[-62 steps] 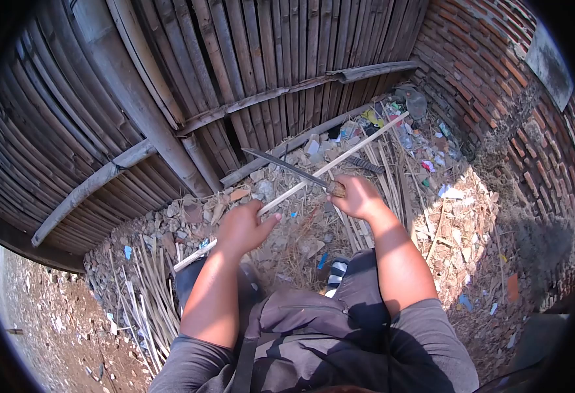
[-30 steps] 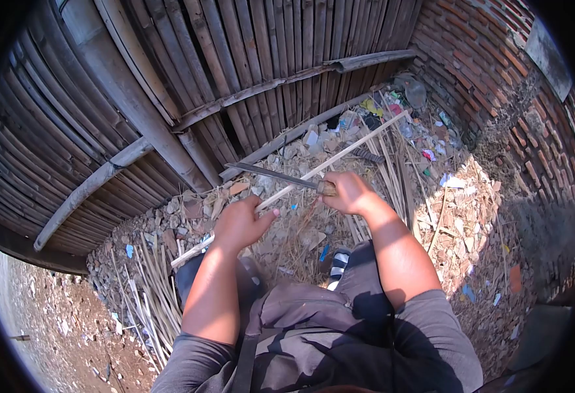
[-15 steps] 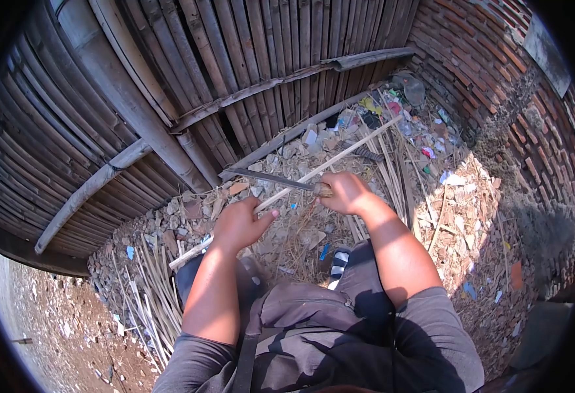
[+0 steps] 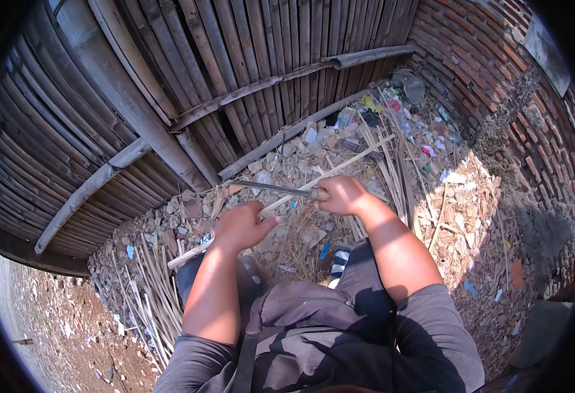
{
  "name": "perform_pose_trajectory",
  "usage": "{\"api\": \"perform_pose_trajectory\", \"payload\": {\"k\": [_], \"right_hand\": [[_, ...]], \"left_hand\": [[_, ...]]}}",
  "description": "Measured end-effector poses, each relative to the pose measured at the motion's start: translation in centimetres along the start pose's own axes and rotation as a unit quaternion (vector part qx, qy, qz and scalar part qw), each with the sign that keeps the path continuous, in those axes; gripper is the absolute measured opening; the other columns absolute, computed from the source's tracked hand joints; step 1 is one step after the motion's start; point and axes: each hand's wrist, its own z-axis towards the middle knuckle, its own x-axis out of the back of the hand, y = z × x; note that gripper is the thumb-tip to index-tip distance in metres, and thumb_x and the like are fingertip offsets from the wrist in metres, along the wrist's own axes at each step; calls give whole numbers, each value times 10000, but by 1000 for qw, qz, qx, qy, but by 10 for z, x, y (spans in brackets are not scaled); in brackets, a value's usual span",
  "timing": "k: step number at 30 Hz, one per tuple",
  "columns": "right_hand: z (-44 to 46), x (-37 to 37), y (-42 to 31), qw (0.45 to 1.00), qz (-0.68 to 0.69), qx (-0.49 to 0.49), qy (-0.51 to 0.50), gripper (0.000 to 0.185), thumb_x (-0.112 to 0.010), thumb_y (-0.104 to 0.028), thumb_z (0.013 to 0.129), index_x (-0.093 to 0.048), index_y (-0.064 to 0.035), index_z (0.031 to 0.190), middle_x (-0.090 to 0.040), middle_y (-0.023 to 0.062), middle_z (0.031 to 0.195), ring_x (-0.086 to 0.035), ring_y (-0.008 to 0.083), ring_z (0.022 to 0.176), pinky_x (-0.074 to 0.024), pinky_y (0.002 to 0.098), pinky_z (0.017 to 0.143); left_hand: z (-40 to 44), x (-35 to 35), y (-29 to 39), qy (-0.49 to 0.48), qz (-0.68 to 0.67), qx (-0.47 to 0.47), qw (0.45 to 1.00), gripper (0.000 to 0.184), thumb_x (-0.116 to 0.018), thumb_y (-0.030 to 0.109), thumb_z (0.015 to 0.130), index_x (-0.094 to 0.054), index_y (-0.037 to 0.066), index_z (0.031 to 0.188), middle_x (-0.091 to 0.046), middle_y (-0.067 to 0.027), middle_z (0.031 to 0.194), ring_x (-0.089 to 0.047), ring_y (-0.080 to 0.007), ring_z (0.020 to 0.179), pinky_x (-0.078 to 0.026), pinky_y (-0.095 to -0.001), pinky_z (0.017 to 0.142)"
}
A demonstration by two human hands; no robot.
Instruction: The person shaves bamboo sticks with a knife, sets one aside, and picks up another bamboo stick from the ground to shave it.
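My left hand (image 4: 240, 226) is closed around a long pale bamboo strip (image 4: 346, 162), which slants from beside my left knee up to the far right. My right hand (image 4: 342, 195) grips the handle of a long-bladed knife (image 4: 271, 188). Its dark blade points left and crosses the strip just beyond my left hand. From this angle I see mostly the narrow side of the blade. The fingers of both hands are partly hidden behind their backs.
A bamboo slat wall (image 4: 248, 59) rises ahead and to the left; a brick wall (image 4: 477, 72) stands at right. Rubble and litter (image 4: 425, 124) cover the ground. Bamboo strips lie in a pile (image 4: 146, 295) at lower left, and others (image 4: 392, 170) lie beyond my right hand.
The far end of the bamboo strip has dropped lower. The knife blade has tipped to a flatter angle, its tip lower than before. Both hands keep their grips.
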Motion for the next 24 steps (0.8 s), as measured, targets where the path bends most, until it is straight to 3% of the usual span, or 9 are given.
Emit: {"api": "perform_pose_trajectory", "payload": {"k": [8, 24], "right_hand": [[10, -18, -4, 996, -17, 35, -83, 463, -799, -377, 824, -739, -74, 1169, -749, 195, 1140, -705, 394, 1103, -558, 484, 959], [8, -12, -7, 998, 6, 16, -57, 497, -820, -371, 832, -729, -79, 1225, -747, 201, 1156, -705, 393, 1111, -556, 481, 956]], "left_hand": [[1, -14, -3, -36, 27, -42, 998, 696, -723, 649, 876, -692, 88, 1289, -764, -176, 977, -735, -377, 1004, -564, -488, 888], [-1, -7, 2, -37, 9, -25, 999, 683, -735, 632, 875, -686, 90, 1288, -759, -180, 971, -735, -382, 993, -561, -484, 884]]}}
